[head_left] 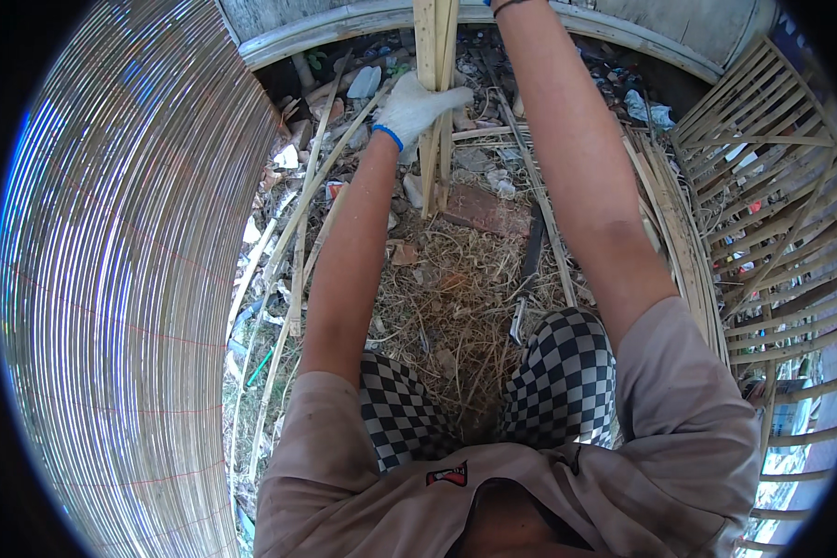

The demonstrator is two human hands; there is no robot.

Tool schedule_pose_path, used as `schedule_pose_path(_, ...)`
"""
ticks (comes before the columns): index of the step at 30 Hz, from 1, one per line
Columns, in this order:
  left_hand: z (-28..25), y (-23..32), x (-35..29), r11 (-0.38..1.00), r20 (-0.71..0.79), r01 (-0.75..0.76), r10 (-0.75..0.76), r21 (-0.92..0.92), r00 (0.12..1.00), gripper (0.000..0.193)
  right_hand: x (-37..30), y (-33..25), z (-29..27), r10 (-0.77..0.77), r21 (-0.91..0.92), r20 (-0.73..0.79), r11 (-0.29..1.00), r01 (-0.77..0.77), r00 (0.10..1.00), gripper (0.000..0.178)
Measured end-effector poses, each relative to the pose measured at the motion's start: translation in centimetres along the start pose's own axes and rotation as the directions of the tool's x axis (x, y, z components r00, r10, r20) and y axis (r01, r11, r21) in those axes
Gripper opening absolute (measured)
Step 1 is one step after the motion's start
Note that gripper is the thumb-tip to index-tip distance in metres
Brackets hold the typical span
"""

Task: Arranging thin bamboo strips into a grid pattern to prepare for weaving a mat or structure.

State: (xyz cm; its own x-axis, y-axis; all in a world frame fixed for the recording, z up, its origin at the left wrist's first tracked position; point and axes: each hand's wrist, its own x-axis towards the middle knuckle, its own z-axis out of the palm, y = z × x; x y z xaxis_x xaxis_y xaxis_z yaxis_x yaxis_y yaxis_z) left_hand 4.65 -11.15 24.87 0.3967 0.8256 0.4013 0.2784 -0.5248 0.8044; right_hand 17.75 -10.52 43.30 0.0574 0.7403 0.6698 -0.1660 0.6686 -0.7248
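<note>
One slender dark tool (pixel 528 270), metal-ended, lying nearside-right of the red brick (pixel 486 211). Pale split-bamboo strips (pixel 428 167), straight, upright just left of the brick; left grip (pixel 415 108), knit-gloved, closed around them, apparently for steadiness. Right grip beyond the brick, outside the view: state cannot be told. Farthest: weathered grey panel (pixel 665 20).

My glove (pixel 413 108) is white, cuff (pixel 388 137) blue, pants (pixel 564 372) black-and-grey checks lol, shirt (pixel 363 511) greyish tan, strips (pixel 429 42) pale yellow, brick (pixel 486 211) reddish.
</note>
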Motion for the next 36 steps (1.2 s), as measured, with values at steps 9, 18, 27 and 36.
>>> schedule_pose_path(9,3.5,-6.4,-0.6,0.998,-0.055,-0.008,0.005,-0.061,0.998,0.1,-12.2,16.5,-3.6,0.391,-0.158,0.034,0.911,-0.381,0.92,0.043)
schedule_pose_path(18,2.1,-2.1,0.2,0.999,0.064,0.026,-0.023,-0.043,0.998,0.094,-9.9,9.9,-2.1,0.032,-0.426,-0.105,0.902,-0.074,0.994,0.025)
schedule_pose_path(27,-1.5,-2.6,-0.5,0.996,0.147,-0.08,0.085,-0.038,0.986,0.094,-11.5,-14.6,-20.5,0.117,-0.928,-0.348,0.098,-0.359,0.93,0.035)
schedule_pose_path(36,-4.2,-16.4,-4.2,0.842,0.012,0.382,-0.418,0.38,0.908,0.075,-33.1,-9.9,-42.3,0.156,-0.769,-0.497,-0.534,-0.35,0.853,0.048)
